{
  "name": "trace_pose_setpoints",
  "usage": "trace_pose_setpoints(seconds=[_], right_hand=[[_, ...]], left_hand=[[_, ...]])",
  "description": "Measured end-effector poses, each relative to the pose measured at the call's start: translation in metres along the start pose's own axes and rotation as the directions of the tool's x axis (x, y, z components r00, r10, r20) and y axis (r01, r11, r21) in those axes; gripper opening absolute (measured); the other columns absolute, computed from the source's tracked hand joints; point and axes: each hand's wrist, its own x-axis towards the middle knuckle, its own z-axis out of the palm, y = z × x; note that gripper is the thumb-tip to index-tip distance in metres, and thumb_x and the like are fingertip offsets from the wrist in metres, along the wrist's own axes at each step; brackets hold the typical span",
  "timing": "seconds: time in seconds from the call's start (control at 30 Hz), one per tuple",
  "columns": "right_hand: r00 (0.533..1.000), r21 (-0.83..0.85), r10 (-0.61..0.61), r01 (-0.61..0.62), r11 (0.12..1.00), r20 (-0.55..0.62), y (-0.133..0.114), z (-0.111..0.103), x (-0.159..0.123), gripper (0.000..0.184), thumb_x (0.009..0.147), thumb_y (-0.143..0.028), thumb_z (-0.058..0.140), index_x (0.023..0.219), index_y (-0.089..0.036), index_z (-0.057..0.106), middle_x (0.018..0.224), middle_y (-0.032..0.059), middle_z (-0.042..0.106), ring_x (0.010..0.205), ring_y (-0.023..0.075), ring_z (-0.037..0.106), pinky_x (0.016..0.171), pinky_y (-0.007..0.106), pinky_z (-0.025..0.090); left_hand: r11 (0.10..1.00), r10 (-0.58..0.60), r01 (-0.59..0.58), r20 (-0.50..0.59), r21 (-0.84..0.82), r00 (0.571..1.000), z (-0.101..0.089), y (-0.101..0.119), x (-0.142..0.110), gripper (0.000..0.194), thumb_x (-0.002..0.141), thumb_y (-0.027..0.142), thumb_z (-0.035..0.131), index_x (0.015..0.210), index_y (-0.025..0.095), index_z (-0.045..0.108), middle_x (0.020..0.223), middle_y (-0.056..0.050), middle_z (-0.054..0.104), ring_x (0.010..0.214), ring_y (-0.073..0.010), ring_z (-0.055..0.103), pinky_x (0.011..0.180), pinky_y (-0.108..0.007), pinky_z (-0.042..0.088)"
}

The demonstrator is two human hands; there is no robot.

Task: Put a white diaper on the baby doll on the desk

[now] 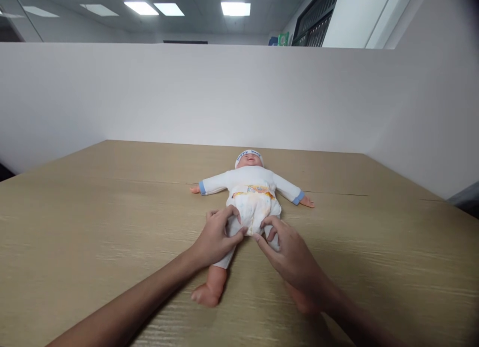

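Observation:
A baby doll in a white long-sleeved outfit with blue cuffs lies on its back, arms spread, its head (250, 159) farthest from me. Round its hips is a white diaper (254, 210) with a coloured printed waistband. My left hand (219, 235) is at the diaper's left leg edge, thumb and forefinger curved round the edge. On the other side, my right hand (288, 247) pinches the diaper's lower right edge, with thumb and curled fingers close together. One bare doll foot (209, 289) shows below my left hand. My right hand and forearm partly hide the other leg.
The doll rests on a wide wood-grain table (112, 227) with thin seams across its far part. A white partition wall (224, 97) rises behind the table, and another white wall (430, 112) stands at the right.

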Motion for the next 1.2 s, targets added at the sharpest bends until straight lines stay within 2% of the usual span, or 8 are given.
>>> trace_pose_setpoints(seconds=[0.13,0.33,0.43,0.63,0.83,0.93,1.07,1.2], right_hand=[[0.995,0.093,0.104,-0.102,0.990,-0.010,0.001,-0.003,0.004,0.026,0.097,-0.047,0.067,0.109,-0.024,0.064,0.074,-0.0020,0.069,0.060,0.0184,0.061,0.062,0.030,0.044],[0.978,0.079,0.185,-0.178,0.981,-0.096,0.005,-0.011,0.003,0.033,0.092,-0.053,0.075,0.104,-0.026,0.062,0.096,0.0004,0.082,0.059,0.0171,0.058,0.063,0.031,0.045],[0.982,0.026,0.162,-0.160,0.987,-0.094,0.007,-0.013,0.001,0.028,0.095,-0.054,0.076,0.103,-0.028,0.070,0.094,-0.0005,0.083,0.061,0.0187,0.060,0.065,0.032,0.045],[0.995,-0.027,-0.003,0.000,1.000,-0.103,0.003,-0.011,0.000,0.024,0.100,-0.048,0.069,0.093,-0.028,0.080,0.093,0.0036,0.083,0.085,0.0270,0.073,0.076,0.035,0.051],[0.990,0.067,0.106,-0.101,0.993,-0.090,0.006,-0.012,0.005,0.032,0.098,-0.055,0.073,0.093,-0.025,0.084,0.077,0.0019,0.078,0.058,0.0200,0.058,0.057,0.031,0.043],[0.985,0.031,-0.009,0.014,0.999,-0.172,0.011,-0.012,0.006,0.027,0.099,-0.050,0.076,0.094,-0.026,0.085,0.088,0.0027,0.083,0.069,0.0221,0.067,0.068,0.034,0.050],[0.932,-0.172,-0.257,0.218,0.961,-0.256,0.017,-0.008,0.006,0.021,0.104,-0.040,0.074,0.093,-0.025,0.084,0.092,0.0037,0.085,0.079,0.0248,0.071,0.083,0.040,0.053],[0.909,-0.279,-0.334,0.263,0.923,-0.249,0.014,-0.008,0.002,0.019,0.107,-0.035,0.072,0.096,-0.023,0.082,0.096,0.0043,0.085,0.085,0.0259,0.070,0.086,0.041,0.053]], left_hand=[[0.990,-0.078,0.078,0.002,-0.120,0.997,0.000,-0.005,0.001,0.031,0.092,0.043,0.078,0.110,0.026,0.060,0.108,-0.003,0.071,0.102,-0.0271,0.059,0.096,-0.042,0.042],[0.853,-0.185,0.171,0.020,-0.493,0.982,0.005,-0.014,0.002,0.052,0.087,0.044,0.086,0.120,0.027,0.049,0.098,0.002,0.070,0.080,-0.0181,0.059,0.076,-0.033,0.044],[0.875,-0.235,0.202,-0.021,-0.441,0.972,0.005,-0.012,-0.001,0.052,0.085,0.046,0.087,0.119,0.026,0.053,0.098,0.000,0.074,0.075,-0.0178,0.059,0.072,-0.032,0.044],[0.984,-0.124,0.121,-0.011,-0.131,0.992,-0.005,0.003,-0.004,0.030,0.096,0.053,0.074,0.100,0.024,0.074,0.092,-0.003,0.075,0.089,-0.0253,0.065,0.081,-0.037,0.048],[0.834,-0.194,0.255,0.171,-0.489,0.966,-0.007,-0.005,0.006,0.042,0.094,0.064,0.075,0.098,0.022,0.077,0.093,-0.006,0.077,0.087,-0.0257,0.067,0.073,-0.035,0.053],[0.775,-0.225,0.301,0.202,-0.556,0.953,-0.007,-0.011,0.008,0.042,0.090,0.063,0.080,0.095,0.022,0.077,0.091,-0.006,0.075,0.084,-0.0236,0.066,0.069,-0.033,0.050],[0.813,-0.241,0.261,0.108,-0.520,0.965,-0.005,-0.011,0.006,0.042,0.086,0.061,0.085,0.087,0.020,0.077,0.085,-0.004,0.073,0.075,-0.0189,0.058,0.064,-0.030,0.041],[0.828,-0.288,0.249,-0.001,-0.503,0.957,-0.011,-0.008,0.004,0.040,0.084,0.056,0.089,0.098,0.020,0.081,0.103,-0.008,0.081,0.086,-0.0233,0.067,0.075,-0.035,0.050]])
